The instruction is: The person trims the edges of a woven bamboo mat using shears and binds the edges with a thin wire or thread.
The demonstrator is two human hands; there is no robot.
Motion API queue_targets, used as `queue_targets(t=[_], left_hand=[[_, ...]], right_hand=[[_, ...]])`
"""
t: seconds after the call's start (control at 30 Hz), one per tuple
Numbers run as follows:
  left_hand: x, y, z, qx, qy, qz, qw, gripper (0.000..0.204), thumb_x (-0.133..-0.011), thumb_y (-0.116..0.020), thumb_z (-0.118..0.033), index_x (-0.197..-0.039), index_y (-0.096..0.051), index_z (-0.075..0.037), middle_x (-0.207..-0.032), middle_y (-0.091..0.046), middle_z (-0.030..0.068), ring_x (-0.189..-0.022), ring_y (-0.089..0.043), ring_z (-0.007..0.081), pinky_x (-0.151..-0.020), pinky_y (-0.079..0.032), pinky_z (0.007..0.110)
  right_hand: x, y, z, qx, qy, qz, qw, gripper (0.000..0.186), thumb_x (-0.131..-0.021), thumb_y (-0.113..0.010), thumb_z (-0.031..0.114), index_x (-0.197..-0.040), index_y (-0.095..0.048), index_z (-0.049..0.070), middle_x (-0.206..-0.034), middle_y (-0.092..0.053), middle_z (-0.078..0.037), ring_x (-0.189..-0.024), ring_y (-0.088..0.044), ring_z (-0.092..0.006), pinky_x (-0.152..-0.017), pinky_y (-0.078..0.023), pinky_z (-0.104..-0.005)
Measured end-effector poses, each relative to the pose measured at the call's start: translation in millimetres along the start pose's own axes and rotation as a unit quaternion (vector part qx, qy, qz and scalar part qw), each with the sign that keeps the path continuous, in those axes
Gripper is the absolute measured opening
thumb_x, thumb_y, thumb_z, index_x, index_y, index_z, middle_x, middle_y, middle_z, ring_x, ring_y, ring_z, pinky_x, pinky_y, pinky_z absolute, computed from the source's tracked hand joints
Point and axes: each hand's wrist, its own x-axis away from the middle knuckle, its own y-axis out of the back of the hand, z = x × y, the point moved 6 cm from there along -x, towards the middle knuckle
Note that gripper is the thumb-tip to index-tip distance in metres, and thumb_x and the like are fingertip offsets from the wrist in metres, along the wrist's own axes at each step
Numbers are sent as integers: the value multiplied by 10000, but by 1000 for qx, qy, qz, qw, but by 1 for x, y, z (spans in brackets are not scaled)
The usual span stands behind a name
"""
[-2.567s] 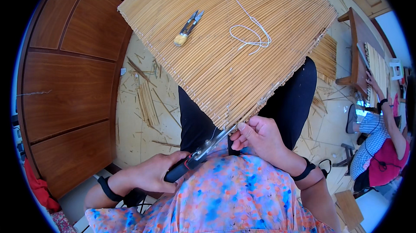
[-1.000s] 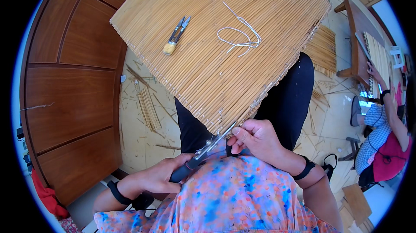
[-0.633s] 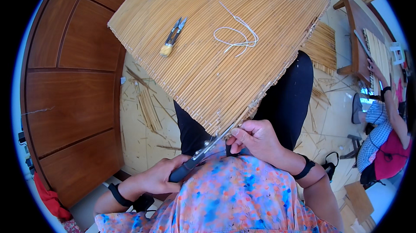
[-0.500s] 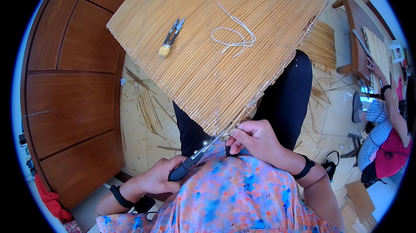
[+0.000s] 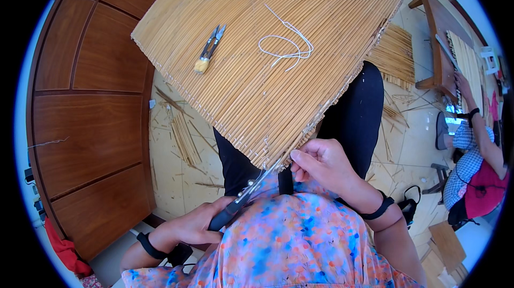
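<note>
A large mat of narrow reed-like strips lies across my lap, one corner pointing at my body. My left hand is wrapped round the black handle of a metal cutting tool like shears; its slim metal end reaches up to that near corner. Whether its blades are apart is too small to tell. With thumb and fingers, my right hand pinches the mat's edge just right of the corner. On the mat rest small thread snips with a yellowish wrapped end, and a looped white cord.
Brown wooden cabinet doors stand at the left. Loose strips litter the tiled floor, and a bundle of strips lies beyond my right knee. At the right a co-worker sits by a wooden bench bearing another mat.
My right hand has slid a little up and right along the mat's edge. The mat has shifted slightly; my left hand stays on the tool.
</note>
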Motion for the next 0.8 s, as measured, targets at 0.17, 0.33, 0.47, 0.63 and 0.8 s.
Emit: queue_targets(t=[0.17,0.33,0.47,0.63,0.8], left_hand=[[4,3,0,-26,2,3,1000,816,-712,-728,-260,-1398,-350,-31,-1138,-596,146,-1057,-591,259,-945,-435,350],[-3,1,-12,-3,2,7,1000,812,-706,-690,-225,-1412,-338,-32,-1185,-566,129,-1085,-564,241,-960,-418,338],[-7,2,-13,-4,-23,0,1000,819,-696,-684,-221,-1412,-336,-30,-1176,-560,118,-1074,-554,237,-963,-410,331],[-12,4,-12,14,-14,21,1000,828,-678,-676,-205,-1405,-329,-16,-1162,-538,115,-1059,-531,222,-968,-394,321],[-13,4,-11,45,-8,31,998,837,-686,-694,-202,-1411,-324,-7,-1211,-521,112,-1121,-502,207,-997,-373,314]], right_hand=[[-3,-1,-1,16,-17,-21,999,288,-910,-662,213,-820,-639,-60,-711,-643,-59,-585,-607,-75,-525,-518,-212],[-3,-4,3,-20,-23,-5,1000,279,-915,-652,194,-822,-631,-68,-699,-654,-69,-579,-620,-88,-523,-527,-223],[-1,-6,8,-14,-37,5,999,263,-924,-636,168,-815,-619,-70,-715,-668,-92,-589,-639,-106,-538,-540,-229],[0,-6,5,-19,-32,0,999,208,-941,-599,107,-841,-616,-75,-755,-679,-119,-606,-661,-138,-549,-550,-244],[1,-8,2,-25,-37,-3,999,183,-945,-590,85,-862,-613,-77,-774,-681,-125,-631,-670,-143,-568,-557,-248]])
